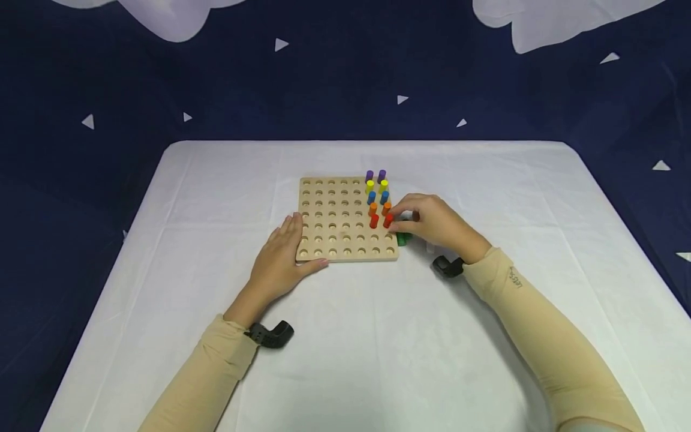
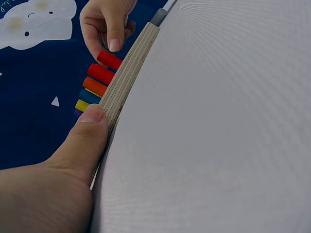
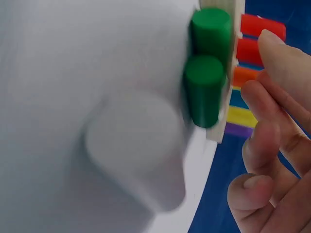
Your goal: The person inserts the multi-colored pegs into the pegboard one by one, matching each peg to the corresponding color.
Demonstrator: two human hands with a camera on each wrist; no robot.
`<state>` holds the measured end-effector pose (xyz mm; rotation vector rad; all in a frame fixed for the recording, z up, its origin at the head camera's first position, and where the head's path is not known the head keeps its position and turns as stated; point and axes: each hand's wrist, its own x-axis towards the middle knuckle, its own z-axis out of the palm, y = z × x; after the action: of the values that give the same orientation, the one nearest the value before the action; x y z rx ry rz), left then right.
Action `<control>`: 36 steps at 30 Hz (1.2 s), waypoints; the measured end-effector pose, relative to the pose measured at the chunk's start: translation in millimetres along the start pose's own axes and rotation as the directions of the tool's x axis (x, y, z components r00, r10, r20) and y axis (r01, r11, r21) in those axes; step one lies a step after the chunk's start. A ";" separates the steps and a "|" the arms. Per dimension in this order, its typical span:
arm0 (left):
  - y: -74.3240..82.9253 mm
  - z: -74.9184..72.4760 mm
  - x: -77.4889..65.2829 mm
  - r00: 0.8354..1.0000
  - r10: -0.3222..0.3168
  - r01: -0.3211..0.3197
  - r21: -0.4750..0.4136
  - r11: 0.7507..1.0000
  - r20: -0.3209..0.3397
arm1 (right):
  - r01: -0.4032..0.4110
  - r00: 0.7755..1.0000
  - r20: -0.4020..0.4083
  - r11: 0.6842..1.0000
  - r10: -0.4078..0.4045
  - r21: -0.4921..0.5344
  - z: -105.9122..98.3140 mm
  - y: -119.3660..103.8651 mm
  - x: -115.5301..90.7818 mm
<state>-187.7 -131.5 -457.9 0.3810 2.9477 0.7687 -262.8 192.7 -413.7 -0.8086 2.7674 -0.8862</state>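
A wooden peg board (image 1: pixel 324 234) lies on the table. Pegs stand in pairs along its right side: purple, yellow, blue, orange, and a red pair nearest me. My left hand (image 1: pixel 275 258) rests against the board's left edge, fingers straight, its thumb (image 2: pixel 92 116) along the front edge. At the right-hand red peg (image 1: pixel 388 221), my right hand (image 1: pixel 432 222) has thumb and index finger parted on either side. In the right wrist view the gap between those fingertips is wider than the peg, and the other fingers are loosely bent.
Green pegs (image 3: pixel 206 90) lie beside the board's right edge, partly under my right hand in the head view. Nearer the right wrist camera lies a pale grey cylinder (image 3: pixel 136 145). A dark blue patterned cloth (image 1: pixel 345 78) hangs behind the white-covered table (image 1: pixel 345 360).
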 end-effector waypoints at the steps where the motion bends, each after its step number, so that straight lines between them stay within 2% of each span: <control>1: -0.1 0.0 0.1 1.000 0.001 -0.001 0.000 1.000 0.000 | 0.002 1.000 -0.011 1.000 -0.002 0.002 -2.6 0.4 -1.2; 5: -0.3 0.0 0.4 1.000 0.000 0.000 0.001 1.000 0.001 | -0.020 0.998 -0.061 1.000 0.020 0.002 -11.4 4.9 -6.5; 8: -0.3 0.0 0.2 1.000 -0.001 0.001 0.001 1.000 0.003 | -0.088 0.994 -0.069 0.996 0.086 -0.031 -12.8 8.3 -10.9; 13: 0.1 -1.0 0.1 1.000 0.001 -0.001 0.000 1.000 0.003 | -0.228 0.973 -0.004 0.966 0.229 -0.121 -10.3 5.5 -18.0; 16: 0.5 -1.4 0.3 1.000 0.002 -0.002 -0.001 1.000 0.002 | -0.262 0.962 0.037 0.952 0.271 -0.159 -9.2 1.6 -20.2; 27: 1.5 -1.2 -0.8 1.000 -0.004 0.004 -0.006 1.000 0.009 | -0.306 0.944 0.063 0.932 0.323 -0.197 -7.1 -1.0 -13.2; 33: 1.3 -0.9 -0.6 1.000 0.001 -0.001 -0.004 1.000 0.002 | -0.258 0.956 0.063 0.922 0.287 -0.289 -7.1 0.0 -9.2; 36: -0.1 -1.2 -1.2 1.000 0.003 -0.003 -0.001 1.000 0.000 | -0.234 0.963 0.055 0.924 0.262 -0.301 -5.5 0.4 -8.2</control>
<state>-186.7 -132.5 -456.9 0.3849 2.9472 0.7698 -257.5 200.1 -409.8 -0.4996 2.8675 -0.3889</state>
